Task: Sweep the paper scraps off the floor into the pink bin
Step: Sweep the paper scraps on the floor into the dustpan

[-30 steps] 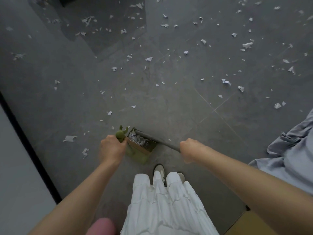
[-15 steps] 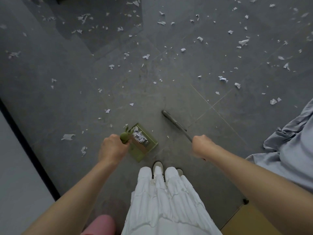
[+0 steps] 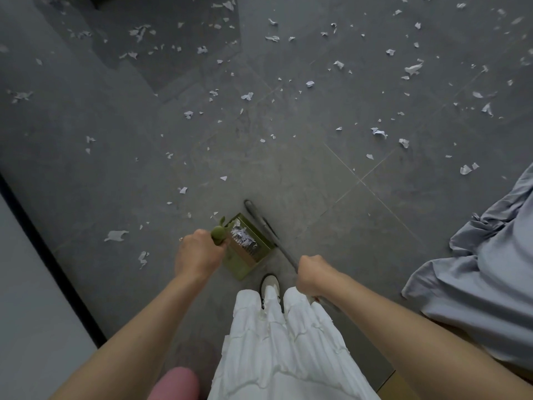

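Paper scraps (image 3: 378, 132) lie scattered over the grey floor (image 3: 288, 174), and some sit inside the green dustpan (image 3: 247, 246). Left hand (image 3: 199, 254) grips the dustpan handle; right hand (image 3: 313, 274) grips the broom stick (image 3: 269, 232). Pink bin (image 3: 176, 383) shows at the bottom edge; no writing is readable.

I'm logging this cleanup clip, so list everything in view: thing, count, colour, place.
paper scraps: many, white, scattered over the floor; some in the dustpan
dustpan: one, green, on the floor before the feet
broom: one, dark grey, beside the dustpan
pink bin: one, pink, bottom edge
floor: grey tiles
cloth: one, grey-blue, right edge
shoes: white, under the white skirt
left hand: grips the dustpan handle
right hand: grips the broom
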A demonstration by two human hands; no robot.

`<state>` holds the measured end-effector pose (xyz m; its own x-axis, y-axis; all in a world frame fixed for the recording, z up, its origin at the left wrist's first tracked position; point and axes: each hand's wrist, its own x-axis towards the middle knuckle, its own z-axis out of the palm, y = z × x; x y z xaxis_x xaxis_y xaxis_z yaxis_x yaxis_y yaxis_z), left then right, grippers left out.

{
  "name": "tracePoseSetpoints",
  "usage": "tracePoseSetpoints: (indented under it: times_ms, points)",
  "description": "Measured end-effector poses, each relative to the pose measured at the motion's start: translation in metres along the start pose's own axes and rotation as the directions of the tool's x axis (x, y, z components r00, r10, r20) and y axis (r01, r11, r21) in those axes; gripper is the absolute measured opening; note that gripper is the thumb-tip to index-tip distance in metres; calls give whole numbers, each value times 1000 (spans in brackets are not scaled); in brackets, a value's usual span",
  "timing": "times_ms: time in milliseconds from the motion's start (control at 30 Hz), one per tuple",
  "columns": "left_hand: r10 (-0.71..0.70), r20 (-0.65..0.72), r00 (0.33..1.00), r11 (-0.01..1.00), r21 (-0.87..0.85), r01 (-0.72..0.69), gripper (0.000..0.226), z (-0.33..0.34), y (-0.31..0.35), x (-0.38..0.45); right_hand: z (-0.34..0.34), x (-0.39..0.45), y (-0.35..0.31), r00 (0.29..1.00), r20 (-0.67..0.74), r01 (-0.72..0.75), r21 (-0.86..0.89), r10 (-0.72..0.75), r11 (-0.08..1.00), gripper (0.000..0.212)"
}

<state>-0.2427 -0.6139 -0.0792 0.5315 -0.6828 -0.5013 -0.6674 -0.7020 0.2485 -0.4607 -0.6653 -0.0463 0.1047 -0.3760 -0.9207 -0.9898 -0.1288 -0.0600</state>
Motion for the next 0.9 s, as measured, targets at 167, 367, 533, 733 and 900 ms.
tracePoseSetpoints:
  times_ms: [167, 367, 533, 733, 900]
  points:
    - [13, 14, 1000, 999, -39, -12, 43, -5, 1, 3, -9, -5, -10, 999, 9, 50, -58, -50, 997, 12]
    - [62, -4, 998, 998, -17, -62, 45, -10, 9, 7, -44, -6, 15, 998, -32, -56, 114, 60, 992, 21]
    - [107, -1, 994, 994, 0, -107, 48, -9, 30, 8, -59, 0, 58, 986, -66, -122, 345, 153, 931, 28]
    - [172, 5, 985, 985, -10, -171, 44, -7, 78, 17, -72, 1, 107, 947, -81, -245, 442, 310, 863, 34]
    - [221, -16, 975, 975, -4, -221, 42, -1, 128, 28, -80, 5, 160, 921, -22, -280, 657, 388, 700, 31]
